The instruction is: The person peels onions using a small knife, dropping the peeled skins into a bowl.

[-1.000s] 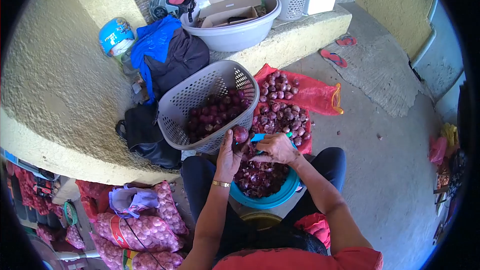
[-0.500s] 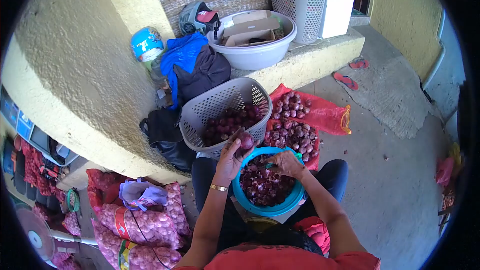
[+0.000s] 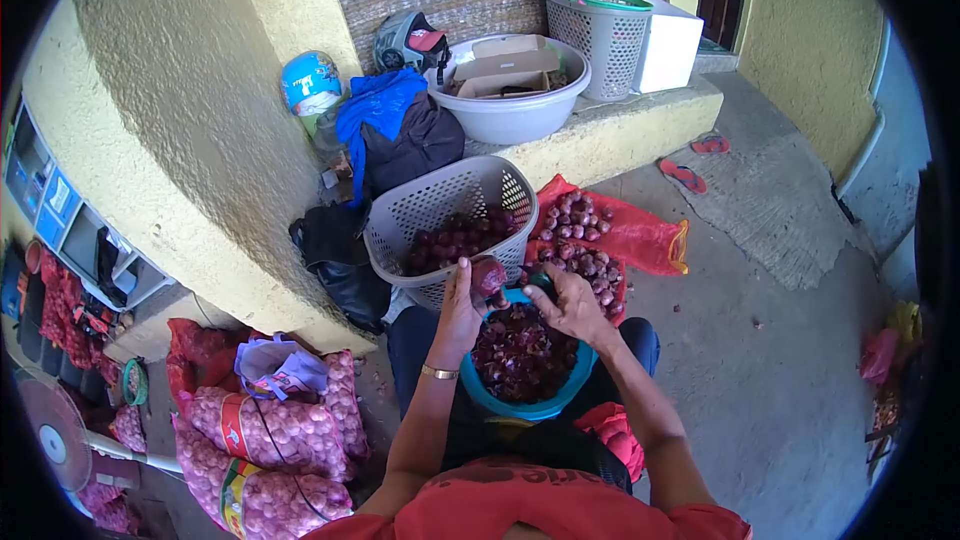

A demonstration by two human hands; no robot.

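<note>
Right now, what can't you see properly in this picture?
All in the head view:
- Most of the dark green thing: the right hand covers it.
- The held onion's palm side: the left hand hides it.
- The blue basin's bottom: onion peelings cover it.
- The pile around the pink bag: blurred and cut off by the dark border.

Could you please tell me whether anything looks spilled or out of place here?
Two small dark scraps lie on the concrete floor, right of the heaped onions. They look stray, since the onion peelings sit in the blue basin, but are too small to identify. Nothing else clearly stands out.
</note>
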